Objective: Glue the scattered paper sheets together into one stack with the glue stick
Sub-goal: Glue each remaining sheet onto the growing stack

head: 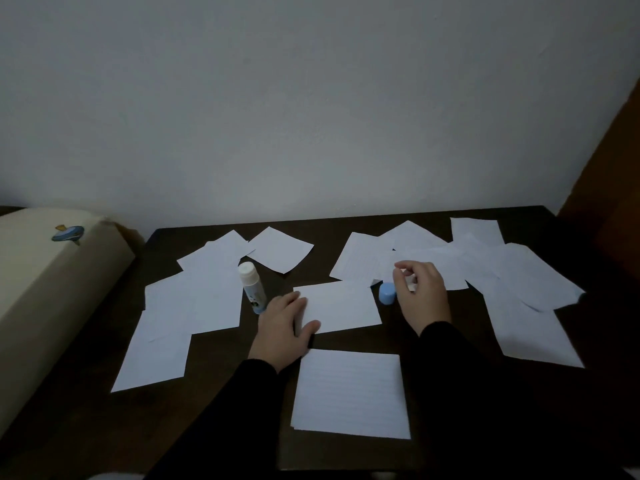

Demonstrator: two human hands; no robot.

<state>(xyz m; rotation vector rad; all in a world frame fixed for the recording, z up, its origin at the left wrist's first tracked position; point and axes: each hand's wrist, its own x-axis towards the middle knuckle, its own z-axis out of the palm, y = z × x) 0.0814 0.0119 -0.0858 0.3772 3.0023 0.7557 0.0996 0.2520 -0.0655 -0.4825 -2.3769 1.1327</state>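
— Position of the white cylindrical glue stick [252,287]?
— Upright on the dark wooden table [214,403], left of the centre white paper sheet [341,304].
— The small blue plastic cap [386,293]?
— Just right of that sheet.

Both arms in black sleeves reach forward from six o'clock. The left hand [282,327] lies flat, palm down, fingers straight and slightly spread toward twelve o'clock, thumb out toward three. The right hand [420,292] is raised at the knuckles, its fingers curled inward toward nine o'clock.
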